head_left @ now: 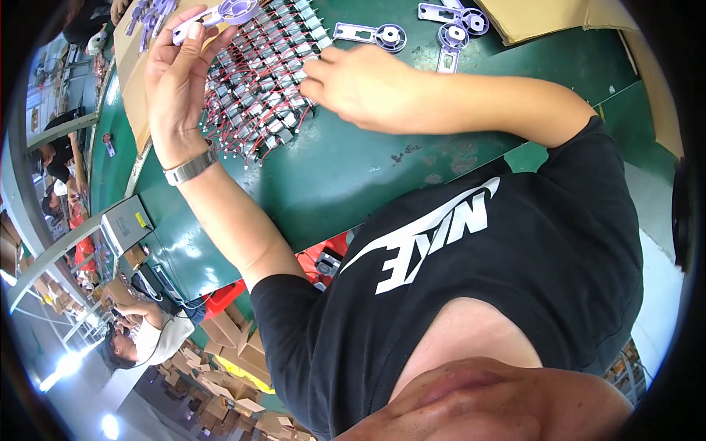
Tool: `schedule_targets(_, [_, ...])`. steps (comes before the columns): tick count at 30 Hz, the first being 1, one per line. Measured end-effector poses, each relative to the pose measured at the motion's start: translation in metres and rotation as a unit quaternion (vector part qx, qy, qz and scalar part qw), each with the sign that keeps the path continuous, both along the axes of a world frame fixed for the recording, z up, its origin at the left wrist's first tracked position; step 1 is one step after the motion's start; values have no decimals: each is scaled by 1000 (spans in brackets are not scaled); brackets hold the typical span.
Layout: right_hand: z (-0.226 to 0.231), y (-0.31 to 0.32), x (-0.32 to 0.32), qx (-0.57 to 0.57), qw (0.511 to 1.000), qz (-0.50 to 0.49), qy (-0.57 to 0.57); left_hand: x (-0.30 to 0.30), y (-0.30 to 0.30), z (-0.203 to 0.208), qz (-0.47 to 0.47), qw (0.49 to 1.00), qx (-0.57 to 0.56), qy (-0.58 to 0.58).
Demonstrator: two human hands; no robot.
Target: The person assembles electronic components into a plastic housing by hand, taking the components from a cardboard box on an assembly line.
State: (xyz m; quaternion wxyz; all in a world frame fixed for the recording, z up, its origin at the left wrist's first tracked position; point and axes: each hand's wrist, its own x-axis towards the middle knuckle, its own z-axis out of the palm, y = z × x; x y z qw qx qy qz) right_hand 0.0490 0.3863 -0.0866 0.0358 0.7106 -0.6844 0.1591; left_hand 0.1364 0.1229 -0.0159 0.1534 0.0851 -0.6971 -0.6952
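Raised at the upper left, my left hand (175,84) pinches a pale purple plastic shell (215,18) with a round, ring-shaped end and a straight handle, like a hand-held fan housing. Small silver motors with red and dark wires (268,77) lie packed in rows on the green table, right of that hand. My right hand (364,84) rests at the right edge of these rows, its fingers curled in. Whatever those fingers hold, if anything, is hidden. Just beyond my right hand lies another purple shell (387,37), with a few more shells (452,40) farther right.
Purple parts (151,18) lie on cardboard (131,81) at the far left. An open cardboard box (533,18) stands at the upper right. A grey box (126,224) sits near the left end of the green table (331,180). Another person (151,338) works at lower left.
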Motion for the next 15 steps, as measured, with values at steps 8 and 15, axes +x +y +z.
schedule_targets(8, [-13, -1, 9, -54, 998, 21, 6, -5, 13, 1, 30, 999, -24, 29])
schedule_targets(15, [-8, -19, -53, 30, 907, -5, -419, -11, 15, 1, 82, 996, 26, 23])
